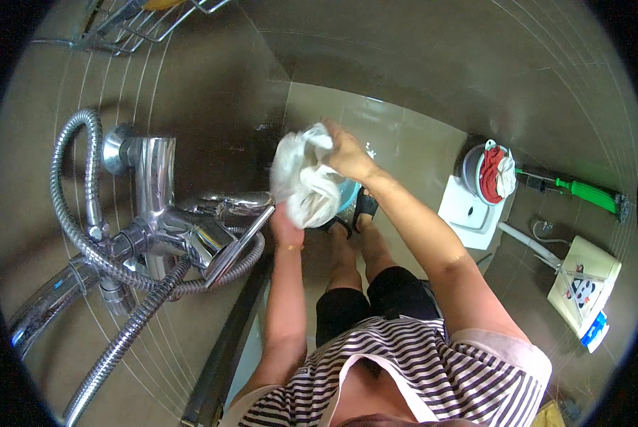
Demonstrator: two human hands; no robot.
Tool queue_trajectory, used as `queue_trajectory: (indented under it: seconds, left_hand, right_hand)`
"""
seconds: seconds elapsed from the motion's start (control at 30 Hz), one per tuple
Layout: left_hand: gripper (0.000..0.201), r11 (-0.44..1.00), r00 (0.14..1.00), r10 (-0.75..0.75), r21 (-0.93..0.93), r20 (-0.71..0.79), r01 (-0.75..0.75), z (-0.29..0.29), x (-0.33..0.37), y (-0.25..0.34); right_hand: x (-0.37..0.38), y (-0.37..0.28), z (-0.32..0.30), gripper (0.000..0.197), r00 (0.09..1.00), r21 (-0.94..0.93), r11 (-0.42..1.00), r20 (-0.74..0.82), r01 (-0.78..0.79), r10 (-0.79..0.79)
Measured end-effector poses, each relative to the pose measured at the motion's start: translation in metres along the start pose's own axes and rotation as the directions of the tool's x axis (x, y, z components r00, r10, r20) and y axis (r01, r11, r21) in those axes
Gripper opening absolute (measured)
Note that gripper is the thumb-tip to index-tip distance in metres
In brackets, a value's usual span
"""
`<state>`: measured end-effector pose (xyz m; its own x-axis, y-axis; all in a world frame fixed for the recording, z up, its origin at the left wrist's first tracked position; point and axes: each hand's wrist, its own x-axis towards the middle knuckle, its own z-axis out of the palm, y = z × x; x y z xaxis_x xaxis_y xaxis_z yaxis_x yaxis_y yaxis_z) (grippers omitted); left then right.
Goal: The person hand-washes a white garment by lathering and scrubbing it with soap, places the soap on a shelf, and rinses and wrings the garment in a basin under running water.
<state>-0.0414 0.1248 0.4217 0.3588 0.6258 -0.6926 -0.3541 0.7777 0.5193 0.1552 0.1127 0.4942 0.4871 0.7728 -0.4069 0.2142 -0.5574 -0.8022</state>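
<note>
A bunched white cloth (306, 178) hangs in the air between my hands, in front of the chrome faucet (205, 235). My right hand (346, 151) is closed on its upper right side. From below, my left hand (286, 222) reaches up to the cloth's lower left edge, close to the faucet's spout; its fingers are mostly hidden behind the fabric, which seems to rest in its grip. Under the cloth, part of a light blue basin (348, 193) shows on the floor near my feet.
A shower hose (66, 178) loops around the faucet on the left wall, below a wire rack (144, 28). To the right, a bucket (491, 186) of red and white cloths stands by a white squat toilet (468, 212), with a green-handled brush (593, 195) and cream cistern (586, 274) beyond.
</note>
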Motion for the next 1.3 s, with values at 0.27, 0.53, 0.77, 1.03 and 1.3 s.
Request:
queue_trajectory:
  seconds: [0.27,0.53,0.77,1.03,1.3]
  left_hand:
    - [0.044,0.980,0.984,0.176,-0.096,-0.014,-0.176,0.038,-0.106,0.044]
    - [0.045,0.986,0.985,0.170,0.004,0.010,-0.170,0.026,-0.102,0.027]
    - [0.037,0.767,0.900,0.211,0.635,-0.382,0.090,-0.085,-0.033,0.058]
    - [0.043,-0.629,0.949,-0.071,0.724,0.308,-0.282,-0.074,-0.027,0.102]
    - [0.036,0.744,0.923,0.383,0.584,0.022,-0.323,-0.009,0.005,0.096]
  right_hand:
    - [0.034,0.105,0.091,0.039,0.825,0.461,0.712,0.085,-0.529,0.558]
    - [0.007,0.092,0.160,0.032,0.846,0.723,0.466,0.520,-0.510,0.120]
    - [0.025,0.029,0.016,0.035,0.943,0.526,0.784,0.224,-0.331,0.248]
    - [0.011,0.041,-0.079,0.021,0.969,-0.769,0.603,0.244,0.212,-0.029]
    - [0.010,0.021,-0.081,0.032,0.738,0.717,0.478,0.648,-0.508,-0.189]
